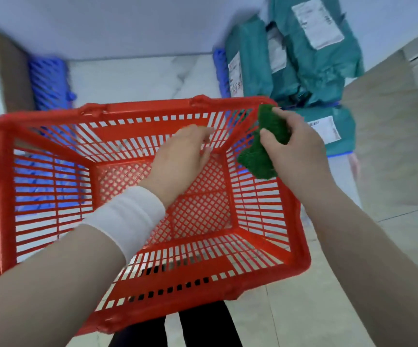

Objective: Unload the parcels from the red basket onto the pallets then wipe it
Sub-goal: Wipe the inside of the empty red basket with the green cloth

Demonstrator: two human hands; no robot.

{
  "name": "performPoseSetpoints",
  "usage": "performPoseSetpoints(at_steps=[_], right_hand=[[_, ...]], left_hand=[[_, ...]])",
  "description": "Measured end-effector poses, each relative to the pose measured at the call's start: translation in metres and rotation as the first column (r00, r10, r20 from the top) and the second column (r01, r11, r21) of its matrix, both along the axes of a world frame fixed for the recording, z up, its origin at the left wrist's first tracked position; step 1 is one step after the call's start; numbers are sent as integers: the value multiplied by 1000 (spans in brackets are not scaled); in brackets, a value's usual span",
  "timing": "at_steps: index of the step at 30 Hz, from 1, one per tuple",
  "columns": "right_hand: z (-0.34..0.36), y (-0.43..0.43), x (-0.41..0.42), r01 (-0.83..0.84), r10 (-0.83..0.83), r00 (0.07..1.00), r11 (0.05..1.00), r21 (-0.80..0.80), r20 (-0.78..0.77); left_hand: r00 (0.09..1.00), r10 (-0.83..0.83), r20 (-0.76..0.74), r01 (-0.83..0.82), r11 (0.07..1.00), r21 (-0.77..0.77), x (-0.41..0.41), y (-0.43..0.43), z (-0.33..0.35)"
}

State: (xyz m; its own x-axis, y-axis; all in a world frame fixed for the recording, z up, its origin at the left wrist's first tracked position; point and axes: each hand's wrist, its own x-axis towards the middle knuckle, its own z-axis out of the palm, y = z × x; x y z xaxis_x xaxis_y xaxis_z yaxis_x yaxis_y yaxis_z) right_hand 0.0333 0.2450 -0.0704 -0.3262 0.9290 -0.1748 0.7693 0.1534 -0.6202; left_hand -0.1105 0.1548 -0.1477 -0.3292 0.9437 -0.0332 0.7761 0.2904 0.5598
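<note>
From here I see the red basket with nothing in it. Only the pale floor and a blue pallet show through its slatted walls and mesh bottom. Its opening faces up at the camera and its long axis runs left to right across the view, the handles folded against the far rim. It sits between the two pallets, right in front of the person's legs.

Teal parcels with white labels are piled on the other blue pallet at the right, and a cardboard box stands at the far left.

The left hand, with a white wristband behind it, reaches down into the basket. Its fingertips are at the far wall, but motion blur keeps me from telling whether they hook the slats. The right hand pinches a bunched green cloth between thumb and fingers, against the basket's far right corner.
</note>
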Motion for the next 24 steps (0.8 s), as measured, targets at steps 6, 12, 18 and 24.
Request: performPoseSetpoints(at_steps=[6, 12, 18, 24], right_hand=[[-45, 25, -5, -362, 200, 811, 909, 204, 550], [-63, -2, 12, -275, 64, 827, 912, 303, 559], [-52, -47, 61, -201, 41, 835, 951, 236, 548], [-42, -101, 104, -82, 5, 874, 987, 137, 486]], left_hand=[[971, -48, -236, 89, 982, 166, -1, 72, 5], [936, -58, -346, 38, 997, -64, -8, 93, -1], [889, -59, -453, -13, 988, -155, 1, 95, 1], [895, -17, -445, -70, 982, -177, 3, 96, 5]])
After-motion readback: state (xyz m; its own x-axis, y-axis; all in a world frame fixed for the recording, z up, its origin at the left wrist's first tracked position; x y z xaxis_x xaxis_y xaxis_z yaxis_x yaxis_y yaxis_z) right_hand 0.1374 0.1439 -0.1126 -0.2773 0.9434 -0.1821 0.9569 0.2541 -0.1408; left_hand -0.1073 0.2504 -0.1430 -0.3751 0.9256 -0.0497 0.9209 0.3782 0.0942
